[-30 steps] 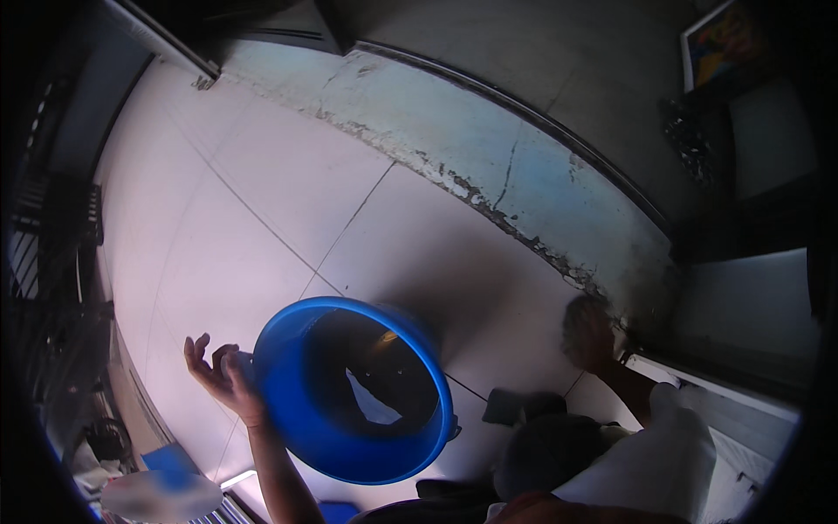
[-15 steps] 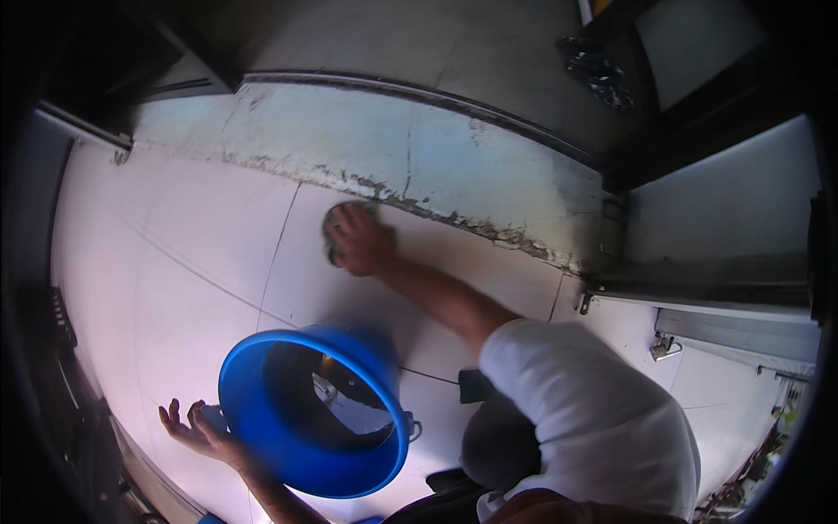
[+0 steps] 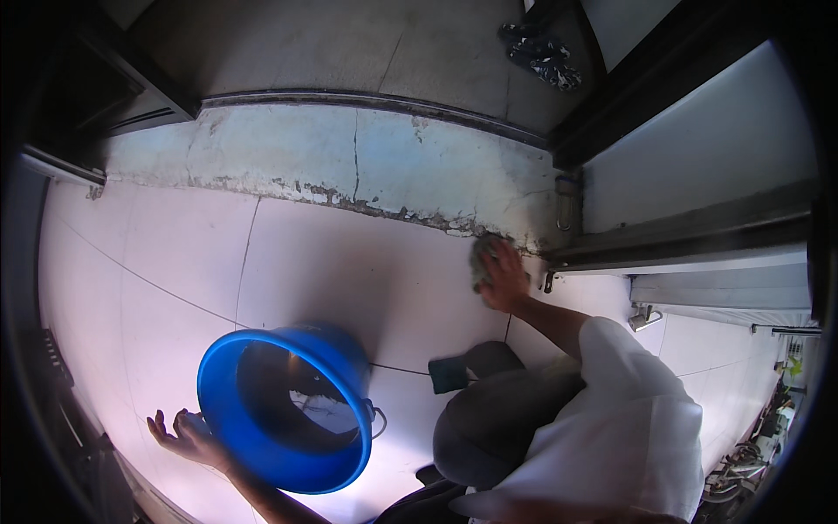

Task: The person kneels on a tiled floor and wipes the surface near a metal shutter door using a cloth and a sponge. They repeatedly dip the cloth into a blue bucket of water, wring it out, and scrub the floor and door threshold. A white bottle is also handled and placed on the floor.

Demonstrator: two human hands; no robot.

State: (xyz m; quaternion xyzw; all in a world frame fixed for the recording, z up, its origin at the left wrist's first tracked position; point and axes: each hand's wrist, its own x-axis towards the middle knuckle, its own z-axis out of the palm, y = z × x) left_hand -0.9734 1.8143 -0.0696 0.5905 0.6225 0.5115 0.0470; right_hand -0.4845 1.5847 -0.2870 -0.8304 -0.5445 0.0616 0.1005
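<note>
Down on the white tiled floor [image 3: 288,262], the person is stretched out over a blue bucket [image 3: 288,406] that stands just in front of them. The right hand [image 3: 504,277] reaches far forward and lies flat, fingers spread, on a greenish cloth [image 3: 479,262] pressed against the tiles right where they meet the worn, flaking concrete step [image 3: 367,166]. The cloth sits under the palm rather than in a closed grip. Just beside that hand runs the metal door track [image 3: 681,240], with a small latch at its near end. The left hand [image 3: 185,435] is low at the left side of the bucket, palm up and fingers loosely curled open, touching the outside of the rim; whether it actually grips anything I cannot tell. Inside the bucket some water shows, with a metal handle lug on the right wall. A dark green pad [image 3: 449,374] lies on the tiles between bucket and knee.
</note>
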